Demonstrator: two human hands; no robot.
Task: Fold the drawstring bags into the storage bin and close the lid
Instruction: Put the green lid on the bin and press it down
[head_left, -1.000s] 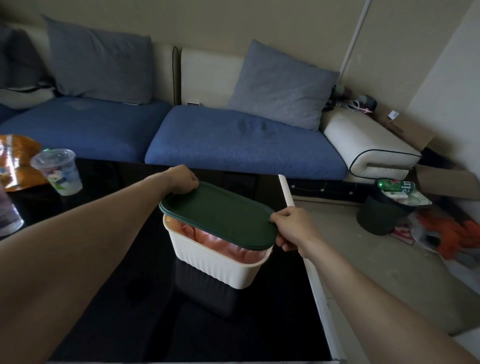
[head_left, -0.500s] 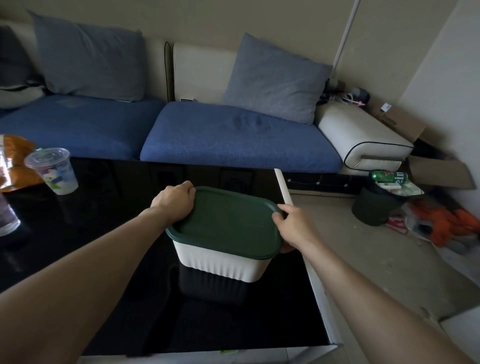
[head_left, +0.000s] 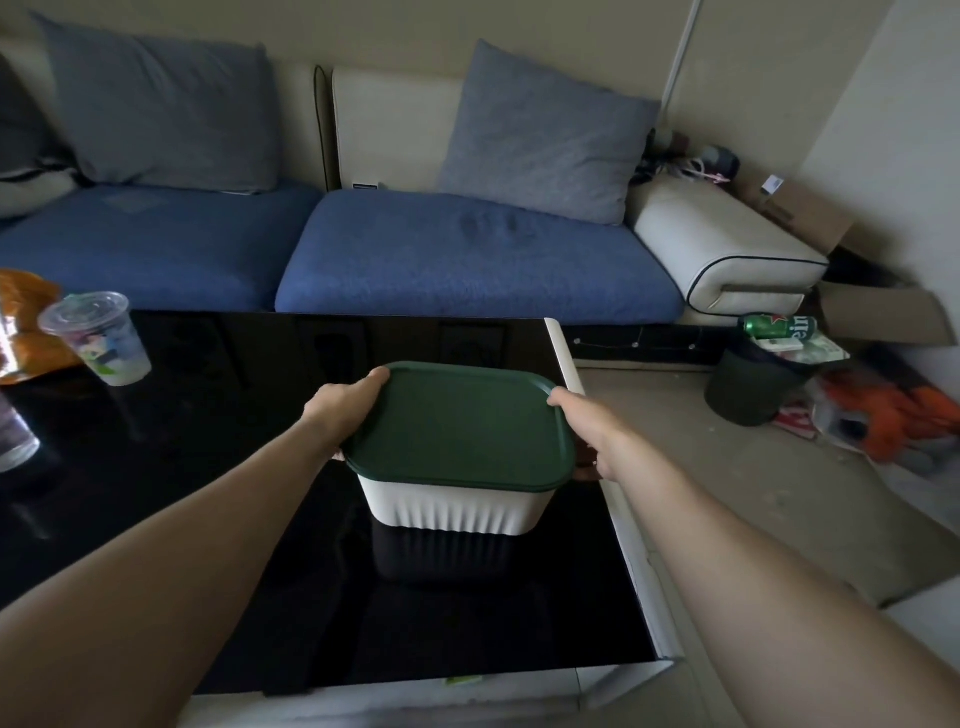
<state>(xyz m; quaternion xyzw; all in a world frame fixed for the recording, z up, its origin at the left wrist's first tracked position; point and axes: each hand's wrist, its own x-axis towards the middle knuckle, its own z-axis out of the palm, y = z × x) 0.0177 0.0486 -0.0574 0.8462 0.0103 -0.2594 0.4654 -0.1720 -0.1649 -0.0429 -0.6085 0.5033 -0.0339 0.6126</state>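
the dark green lid (head_left: 460, 427) sits flat on top of the white ribbed storage bin (head_left: 453, 506), covering the whole opening, so nothing inside the bin can be seen. the bin stands on the glossy black table (head_left: 218, 545), near its right edge, and its ribbed wall is mirrored in the tabletop just below it.

the left hand (head_left: 347, 408) is at the lid's left rim: its thumb lies along the far-left corner of the lid, and the fingers curl down over the edge, gripping the rim between thumb and fingers. the right hand (head_left: 589, 428) is at the lid's right rim, with one fingertip reaching the far-right corner and the rest of the fingers wrapped down around the side of the lid and bin, gripping it. the lid spans the gap between the two sets of fingers.

well left of the left fingers, a clear plastic cup (head_left: 98, 338) with a domed lid stands on the table, with an orange bag (head_left: 26, 322) just behind it; what the cup holds cannot be told. beyond the right fingers, on the floor, a dark trash bin (head_left: 753, 387) is filled to the top, with a green can (head_left: 776, 326) and paper lying on its heap. behind the table is a blue sofa (head_left: 467, 254).
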